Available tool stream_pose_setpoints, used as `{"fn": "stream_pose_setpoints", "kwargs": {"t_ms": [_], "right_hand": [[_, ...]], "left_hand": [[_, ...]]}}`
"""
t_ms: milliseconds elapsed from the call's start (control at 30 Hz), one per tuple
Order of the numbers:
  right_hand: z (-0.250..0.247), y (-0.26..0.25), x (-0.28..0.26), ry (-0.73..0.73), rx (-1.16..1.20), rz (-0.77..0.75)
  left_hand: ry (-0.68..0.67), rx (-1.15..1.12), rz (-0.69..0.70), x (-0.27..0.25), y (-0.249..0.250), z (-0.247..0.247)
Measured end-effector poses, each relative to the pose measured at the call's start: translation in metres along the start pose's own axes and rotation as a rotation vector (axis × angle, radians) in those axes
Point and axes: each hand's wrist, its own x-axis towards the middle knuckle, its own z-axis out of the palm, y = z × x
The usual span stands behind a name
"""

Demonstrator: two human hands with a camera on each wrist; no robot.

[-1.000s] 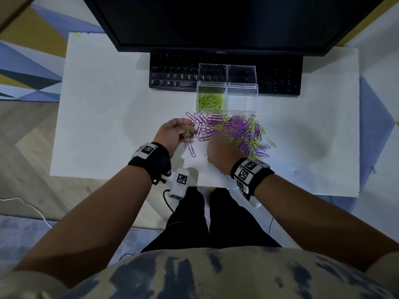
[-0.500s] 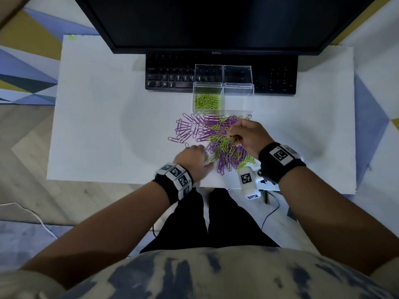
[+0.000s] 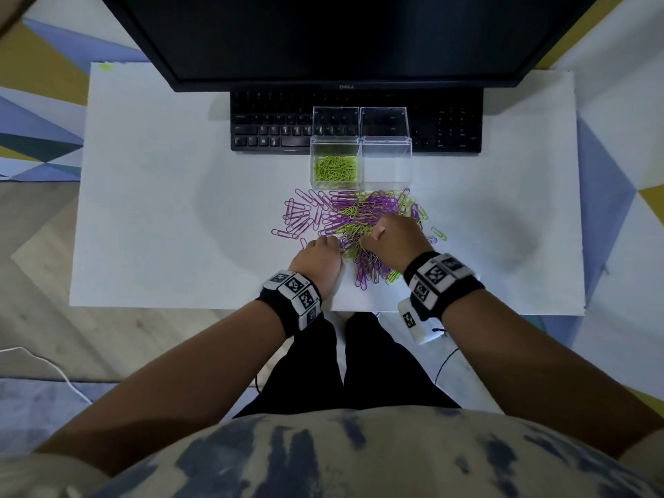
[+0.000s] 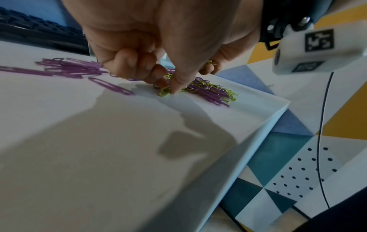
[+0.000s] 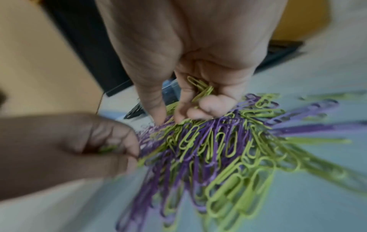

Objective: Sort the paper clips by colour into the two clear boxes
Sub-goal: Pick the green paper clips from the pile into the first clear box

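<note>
A mixed pile of purple and green paper clips (image 3: 359, 217) lies on the white table (image 3: 161, 210), just in front of two clear boxes. The left box (image 3: 336, 167) holds green clips; the right box (image 3: 386, 163) looks empty. My left hand (image 3: 332, 242) is at the pile's near left edge, and its thumb and fingers pinch a green clip (image 4: 164, 92) on the table. My right hand (image 3: 373, 233) is on the middle of the pile. It grips several green clips (image 5: 200, 87) in its curled fingers while thumb and forefinger touch the heap (image 5: 208, 141).
A black keyboard (image 3: 273, 127) and a monitor (image 3: 341, 37) stand behind the boxes, whose open lids rise over the keys. Loose purple clips (image 3: 298, 217) spread left of the pile. The table's near edge (image 4: 248, 141) runs close behind my wrists.
My left hand has come from the pile's left side to its near edge. My right hand has shifted left across the pile, so the two hands now work close together.
</note>
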Motion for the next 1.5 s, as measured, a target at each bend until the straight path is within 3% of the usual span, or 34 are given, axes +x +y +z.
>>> {"fn": "stream_pose_setpoints", "kwargs": {"t_ms": [133,367,533,700,767,967,1167,1300,1500], "right_hand": [[0.015,-0.006,-0.001,0.024,-0.154,-0.031],[0.012,-0.006,-0.002,-0.034,0.056,0.0],[-0.015,-0.002,-0.001,-0.121,0.263,0.027],[-0.046,-0.015,0.005,-0.194,0.522,0.043],[-0.056,-0.024,0.014,-0.148,0.541,0.009],[-0.056,-0.066,0.058,0.126,0.294,-0.169],[-0.044,-0.094,0.08,0.019,-0.137,-0.285],[-0.043,-0.089,0.078,0.012,-0.074,-0.281],[-0.046,-0.057,0.044,0.232,0.254,-0.295]], "left_hand": [[0.032,0.104,0.064,0.001,-0.005,-0.002],[-0.037,0.15,0.114,-0.002,-0.019,-0.004],[-0.027,-0.152,0.085,-0.005,-0.024,-0.014],[0.093,-0.399,0.066,-0.002,-0.031,-0.022],[0.144,-0.454,0.038,0.0,-0.032,-0.028],[0.289,-0.498,-0.024,0.012,-0.038,-0.051],[0.381,-0.47,-0.058,0.033,-0.043,-0.082],[0.37,-0.372,-0.014,0.051,-0.039,-0.1],[0.247,-0.127,0.102,0.086,-0.016,-0.12]]}}
